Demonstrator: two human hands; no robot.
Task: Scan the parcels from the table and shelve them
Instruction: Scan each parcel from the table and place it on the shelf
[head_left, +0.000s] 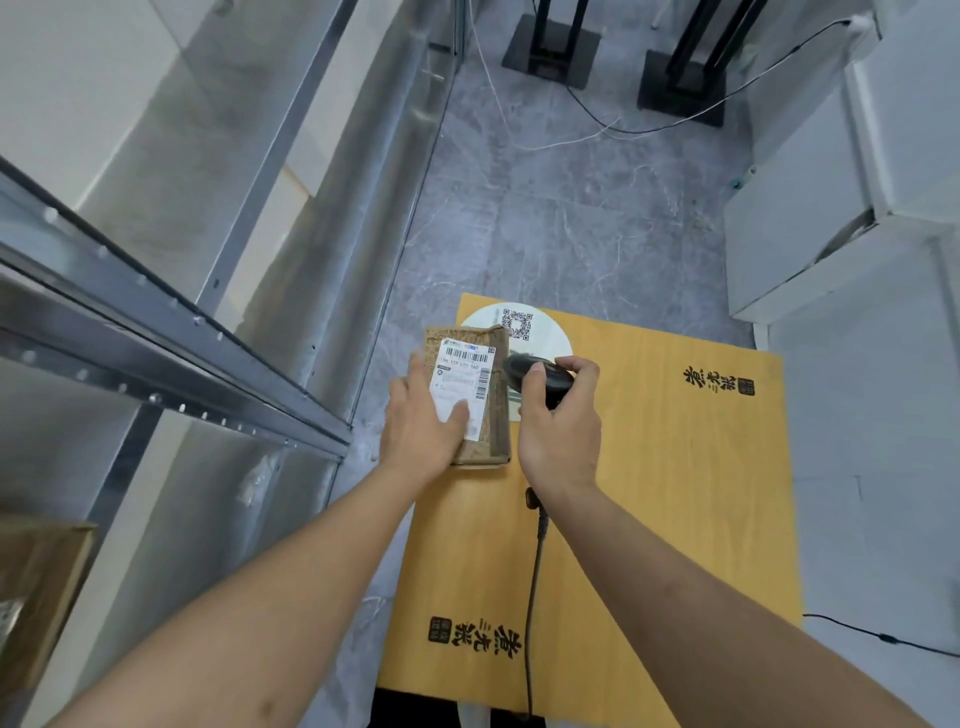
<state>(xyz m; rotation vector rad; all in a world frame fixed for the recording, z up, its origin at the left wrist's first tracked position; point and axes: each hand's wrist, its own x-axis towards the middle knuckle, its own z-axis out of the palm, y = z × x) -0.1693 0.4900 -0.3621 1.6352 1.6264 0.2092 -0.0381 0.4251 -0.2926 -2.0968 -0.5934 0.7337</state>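
A small brown cardboard parcel (491, 410) with a white barcode label lies at the left edge of the yellow wooden table (649, 493). My left hand (421, 421) holds the parcel from the left, thumb on the label. Just right of it, my right hand (558, 415) grips a black corded barcode scanner (524, 371), its head pointing at the label. The scanner's cable (532, 597) runs back toward me over the table.
A grey metal shelf rack (171, 322) stands on the left, with a cardboard box (36, 587) on a lower level. White cabinets (852, 208) line the right. Black stands (550, 41) and loose cables lie on the grey floor ahead. A white round QR sticker (540, 332) is on the table.
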